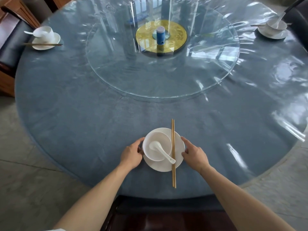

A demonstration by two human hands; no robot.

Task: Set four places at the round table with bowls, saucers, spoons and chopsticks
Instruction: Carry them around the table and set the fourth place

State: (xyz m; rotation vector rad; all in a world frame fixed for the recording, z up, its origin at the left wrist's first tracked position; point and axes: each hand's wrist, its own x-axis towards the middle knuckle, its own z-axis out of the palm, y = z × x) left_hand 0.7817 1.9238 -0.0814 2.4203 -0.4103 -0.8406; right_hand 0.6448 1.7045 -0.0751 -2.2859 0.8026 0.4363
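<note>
Near the table's front edge a white saucer (pixel 179 145) carries a white bowl (pixel 154 153) with a white spoon (pixel 162 151) lying in it. A pair of wooden chopsticks (pixel 173 174) lies across the saucer's right side, pointing away from me. My left hand (pixel 131 155) holds the saucer's left rim beside the bowl. My right hand (pixel 195 155) holds the saucer's right rim between thumb and fingers. A second set of bowl, saucer, spoon and chopsticks (pixel 45 39) stands at the far left. A third set (pixel 275 29) stands at the far right.
The round table (pixel 83 114) has a blue cloth under clear plastic. A glass turntable (pixel 166 77) fills its middle, with a blue container (pixel 160 35) on a gold disc (pixel 178 37). Dark chairs stand at the left (pixel 10 44), the right (pixel 298 19) and just below me (pixel 150 217).
</note>
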